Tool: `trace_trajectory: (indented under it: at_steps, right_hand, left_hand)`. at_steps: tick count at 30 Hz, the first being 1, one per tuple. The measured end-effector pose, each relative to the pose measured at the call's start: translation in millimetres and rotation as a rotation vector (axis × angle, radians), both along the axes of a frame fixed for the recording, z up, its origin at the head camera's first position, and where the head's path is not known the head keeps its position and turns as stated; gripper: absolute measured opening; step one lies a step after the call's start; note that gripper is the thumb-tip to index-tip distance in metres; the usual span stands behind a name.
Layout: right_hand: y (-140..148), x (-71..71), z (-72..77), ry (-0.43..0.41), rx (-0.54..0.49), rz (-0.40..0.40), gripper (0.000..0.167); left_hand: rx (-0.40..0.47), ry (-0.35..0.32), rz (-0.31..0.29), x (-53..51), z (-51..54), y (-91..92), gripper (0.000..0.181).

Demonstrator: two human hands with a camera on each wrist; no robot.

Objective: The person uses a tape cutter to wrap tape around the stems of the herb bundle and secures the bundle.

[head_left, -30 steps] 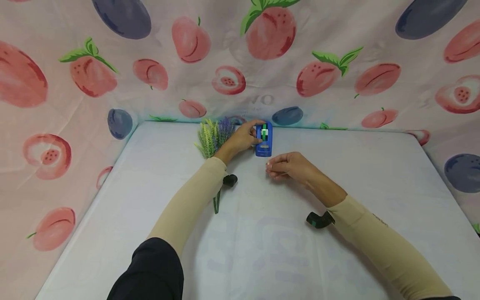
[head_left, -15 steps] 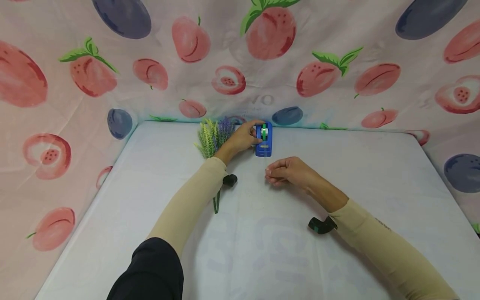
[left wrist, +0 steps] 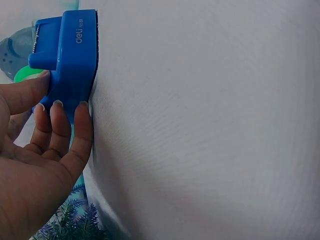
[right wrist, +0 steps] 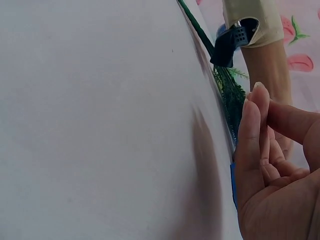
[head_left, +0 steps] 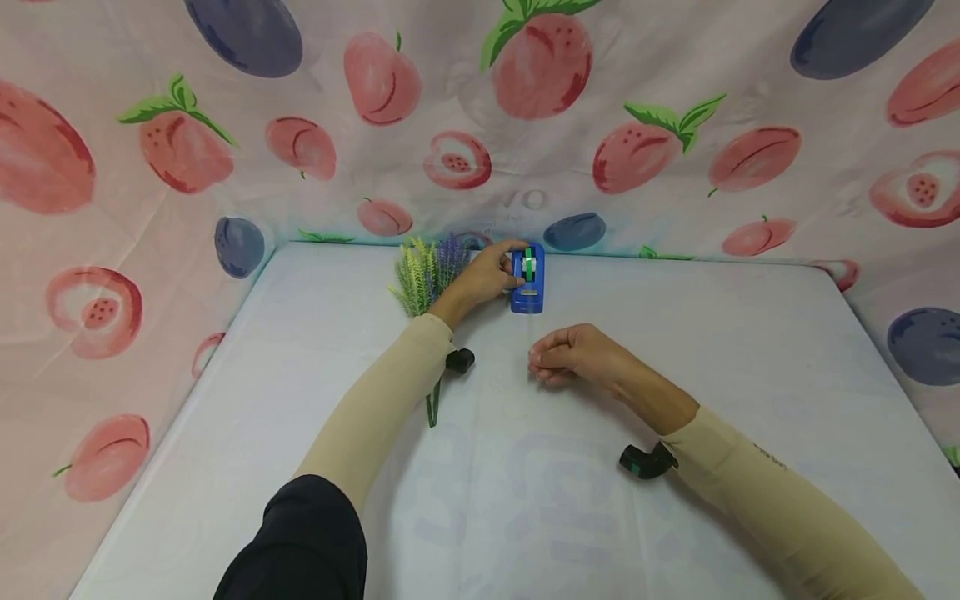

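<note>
At the back of the table stands a blue tape dispenser [head_left: 528, 292] with a green-cored roll; in the left wrist view its blue body [left wrist: 77, 55] shows a toothed edge. My left hand [head_left: 483, 275] grips its side, thumb [left wrist: 30, 92] by the roll and fingers against the body. In front of the dispenser, my right hand [head_left: 581, 354] is raised above the table, thumb and fingertips pinched together. The clear tape between them is barely discernible. In the right wrist view the pinching fingers [right wrist: 252, 135] show close up.
Artificial flowers [head_left: 420, 275], yellow-green and purple, lie left of the dispenser, partly under my left forearm, their green stems [head_left: 433, 407] pointing toward me. The white table [head_left: 525, 500] meets a fruit-patterned cloth [head_left: 675, 50] behind. Black wrist cameras [head_left: 461, 361] sit at both cuffs.
My right hand has moved slightly toward me, away from the dispenser, its fingertips still pinched. The left hand and the dispenser have stayed in place.
</note>
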State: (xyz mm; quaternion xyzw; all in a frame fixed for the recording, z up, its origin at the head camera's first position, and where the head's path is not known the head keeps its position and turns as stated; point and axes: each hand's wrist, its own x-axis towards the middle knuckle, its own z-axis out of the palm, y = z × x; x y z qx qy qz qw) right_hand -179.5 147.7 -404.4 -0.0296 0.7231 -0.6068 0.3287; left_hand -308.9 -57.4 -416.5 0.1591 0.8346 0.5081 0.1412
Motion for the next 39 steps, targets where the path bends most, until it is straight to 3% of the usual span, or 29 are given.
trace_trajectory:
  at_steps: [11,28,39]
  right_hand:
    - [-2,7.7,0.2,-0.036,-0.014,0.021,0.024]
    - [-4,12.8,-4.6,-0.098,-0.049,-0.009,0.018]
    - [-3,15.1,-5.7,-0.128,-0.081,-0.004,0.035]
  left_hand:
    - [0.011,-0.016,0.008,2.3,2.9,0.2,0.060]
    - [0.009,0.001,0.007,1.2,0.6,-0.1,0.061]
    - [-0.004,0.024,0.002,0.5,-0.8,-0.3,0.060]
